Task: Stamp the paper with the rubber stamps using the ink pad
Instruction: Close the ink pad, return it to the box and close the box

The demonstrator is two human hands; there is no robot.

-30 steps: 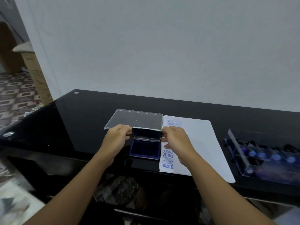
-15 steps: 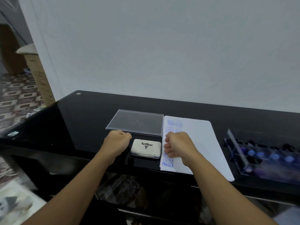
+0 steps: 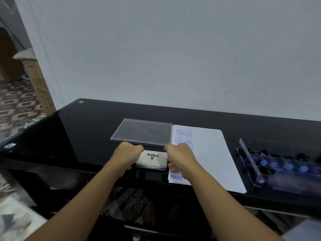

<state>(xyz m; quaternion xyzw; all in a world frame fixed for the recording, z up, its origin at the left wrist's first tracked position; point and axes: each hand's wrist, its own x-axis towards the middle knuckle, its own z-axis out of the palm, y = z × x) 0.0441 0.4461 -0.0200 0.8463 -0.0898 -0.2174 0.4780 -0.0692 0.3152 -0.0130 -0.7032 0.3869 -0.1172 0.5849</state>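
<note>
The white Artline ink pad lies with its lid down near the table's front edge. My left hand grips its left side with curled fingers, and my right hand grips its right side the same way. Just right of the pad lies the white paper, carrying several blue stamp marks down its left edge, partly hidden under my right hand. The rubber stamps with blue tops stand in a clear box at the far right.
A clear plastic lid lies flat just behind the ink pad. The black glossy table ends at a grey wall behind. The clear stamp box sits near the right edge.
One second ago the ink pad's lid stood open between my hands; it was then shut. My hands drew slightly away and now hold the pad's two sides.
</note>
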